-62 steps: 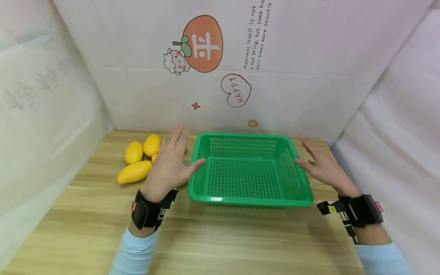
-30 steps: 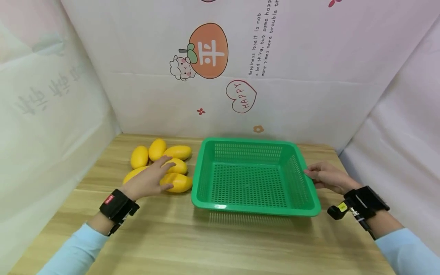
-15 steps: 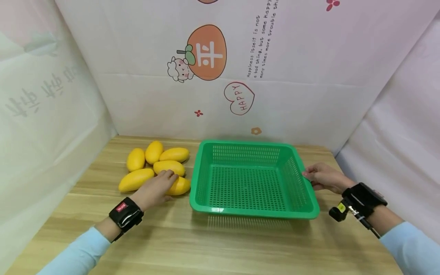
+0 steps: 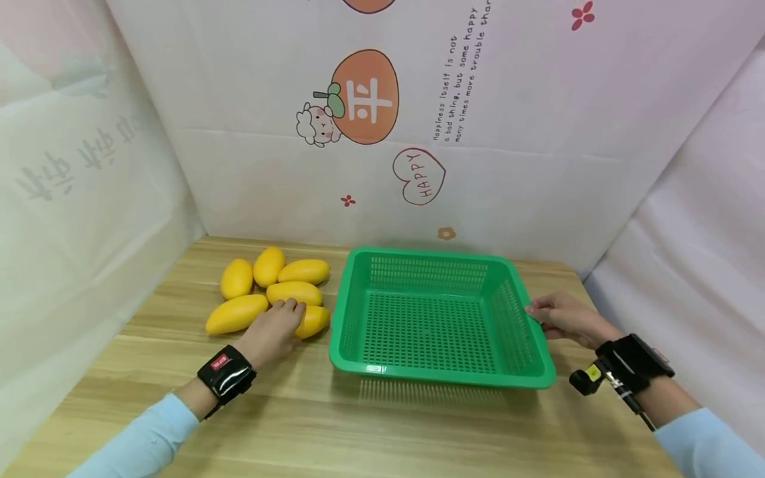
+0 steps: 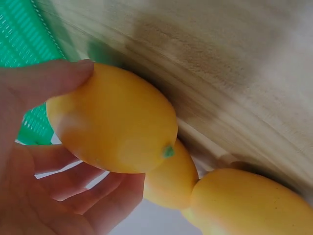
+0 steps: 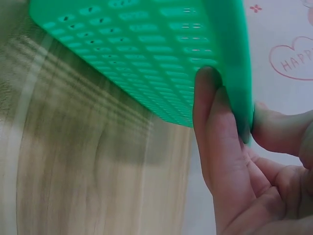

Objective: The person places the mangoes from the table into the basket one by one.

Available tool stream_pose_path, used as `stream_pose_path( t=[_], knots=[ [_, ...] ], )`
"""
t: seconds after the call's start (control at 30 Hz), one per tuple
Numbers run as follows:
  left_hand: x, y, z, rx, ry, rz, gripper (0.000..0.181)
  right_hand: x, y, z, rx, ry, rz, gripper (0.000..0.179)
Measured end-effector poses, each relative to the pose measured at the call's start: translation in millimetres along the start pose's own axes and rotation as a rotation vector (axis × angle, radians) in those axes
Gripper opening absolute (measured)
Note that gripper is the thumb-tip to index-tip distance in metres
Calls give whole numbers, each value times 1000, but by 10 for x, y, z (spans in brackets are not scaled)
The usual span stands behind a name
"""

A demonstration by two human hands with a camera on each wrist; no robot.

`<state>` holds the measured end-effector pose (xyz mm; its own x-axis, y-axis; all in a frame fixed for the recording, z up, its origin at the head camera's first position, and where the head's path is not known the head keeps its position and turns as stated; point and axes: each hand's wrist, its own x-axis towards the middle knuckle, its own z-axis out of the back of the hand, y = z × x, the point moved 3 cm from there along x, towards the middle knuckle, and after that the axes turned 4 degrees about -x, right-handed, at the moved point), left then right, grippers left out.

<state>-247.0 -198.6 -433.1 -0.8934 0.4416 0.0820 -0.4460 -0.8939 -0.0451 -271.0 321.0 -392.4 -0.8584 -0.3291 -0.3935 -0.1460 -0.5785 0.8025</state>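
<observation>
My left hand (image 4: 271, 335) grips the front right mango (image 4: 313, 321), a smooth yellow one lying close to the basket. In the left wrist view the thumb lies on one side of this mango (image 5: 117, 120), the fingers curl round the other, and its green stem tip shows. My right hand (image 4: 568, 317) pinches the right rim of a green plastic basket (image 4: 442, 380). Seen from the right wrist, the thumb is on one face of the basket's rim (image 6: 232, 63) and the fingers are against its slotted outer wall. Nothing lies inside the basket.
Several more mangoes, among them a long one (image 4: 237, 314) and an upright-looking one (image 4: 269, 267), lie grouped at the left on the wooden table (image 4: 335, 438). A printed white sheet (image 4: 514, 199) stands behind, with white sheets along both sides.
The left hand moved from above the basket's left rim to the front right mango and closed round it. The right hand came in to the right rim and took hold of it.
</observation>
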Motion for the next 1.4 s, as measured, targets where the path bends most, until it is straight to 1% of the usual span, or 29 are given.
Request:
stream_pose_path(
  t=[0.1, 0.2, 0.27, 0.33, 0.4, 0.47, 0.53, 0.67, 0.8, 0.83, 0.9, 1.0, 1.07, 1.1, 1.17, 1.23, 1.27, 1.33, 1.4],
  knots=[
    [-18, 14, 20, -15, -3, 1, 59, -29, -28, -6, 6, -3, 20, 48],
    [-35, 41, 25, -43, 8, 22, 54, -45, -36, 2, 12, -9, 35, 49],
    [-46, 62, 23, -79, 16, 38, 49, -45, -31, 11, 16, -17, 38, 49],
    [-66, 86, 21, -135, 28, 66, 45, -39, -25, 18, 15, -22, 47, 49],
    [-89, 111, 19, -212, 30, 94, 40, -32, -21, 21, 15, -28, 55, 48],
    [-119, 136, 20, -300, 34, 138, 35, -26, -29, 18, 21, -32, 66, 49],
    [-147, 156, 33, -377, 32, 165, 30, -26, -48, 11, 31, -31, 76, 50],
    [-183, 187, 99, -501, 36, 202, 24, -30, -111, -9, 49, -33, 87, 53],
    [-226, 244, 197, -617, 59, 237, 22, -29, -156, -48, 47, -58, 86, 54],
    [-226, 263, 207, -672, 67, 249, 23, -39, -164, -56, 34, -70, 85, 55],
    [-245, 310, 215, -802, 108, 279, 38, -48, -176, -78, 11, -99, 82, 58],
    [-284, 352, 228, -1075, 174, 328, 61, -49, -192, -108, -8, -124, 82, 63],
    [-302, 358, 243, -1257, 199, 359, 69, -38, -210, -119, -10, -130, 81, 67],
    [-303, 352, 255, -1338, 204, 357, 68, -37, -219, -120, -9, -128, 83, 68],
    [-299, 337, 286, -1467, 200, 325, 67, -33, -232, -116, 1, -126, 87, 69],
    [-295, 322, 311, -1553, 193, 290, 66, -25, -240, -115, 11, -129, 91, 69],
    [-298, 313, 321, -1572, 193, 268, 66, -20, -241, -117, 16, -129, 96, 69],
    [-288, 286, 342, -1597, 188, 231, 66, -12, -244, -121, 26, -136, 107, 68],
    [-267, 258, 359, -1598, 174, 208, 67, -12, -254, -126, 29, -152, 112, 68]
  ],
)
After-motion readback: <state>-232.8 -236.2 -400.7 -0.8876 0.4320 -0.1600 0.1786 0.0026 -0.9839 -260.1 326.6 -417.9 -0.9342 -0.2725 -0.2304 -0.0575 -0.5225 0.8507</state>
